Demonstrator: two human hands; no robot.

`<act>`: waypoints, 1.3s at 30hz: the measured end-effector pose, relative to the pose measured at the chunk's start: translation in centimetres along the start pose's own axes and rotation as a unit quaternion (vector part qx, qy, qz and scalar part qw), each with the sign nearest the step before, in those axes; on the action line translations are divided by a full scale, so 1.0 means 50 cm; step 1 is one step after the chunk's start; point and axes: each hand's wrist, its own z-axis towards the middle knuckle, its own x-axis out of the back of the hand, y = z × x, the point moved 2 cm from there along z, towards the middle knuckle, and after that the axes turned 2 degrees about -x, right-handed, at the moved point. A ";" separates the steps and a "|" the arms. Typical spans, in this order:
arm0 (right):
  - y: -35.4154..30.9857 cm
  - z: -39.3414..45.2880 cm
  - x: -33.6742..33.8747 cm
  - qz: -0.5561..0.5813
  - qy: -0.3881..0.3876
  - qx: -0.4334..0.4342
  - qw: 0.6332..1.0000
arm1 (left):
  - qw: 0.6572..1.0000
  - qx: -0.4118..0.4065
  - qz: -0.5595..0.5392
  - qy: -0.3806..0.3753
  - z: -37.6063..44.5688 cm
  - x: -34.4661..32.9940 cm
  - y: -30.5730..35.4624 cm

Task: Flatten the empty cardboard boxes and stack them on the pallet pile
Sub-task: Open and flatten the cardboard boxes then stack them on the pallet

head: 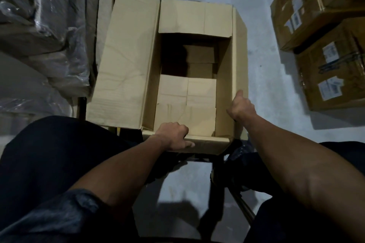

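The open cardboard box sits before you at twelve o'clock, flaps spread. Stacked labelled cartons lie at two o'clock. Your left hand has its grip curled over the near edge; your right hand clasps the right wall.

The open cardboard box fills the middle, and both hands hold its rim. The left hand grips the near edge. The right hand grips the right wall. Its top is open, so a hand could reach down inside. Plastic-wrapped bundles crowd the left side, close by the box's big left flap. On the right there is bare gray floor, then two labeled boxes well apart from the open one.
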 end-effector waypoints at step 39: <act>-0.200 0.301 0.103 0.124 0.140 -0.071 0.980 | 0.381 0.046 -0.855 0.350 0.393 0.539 -0.116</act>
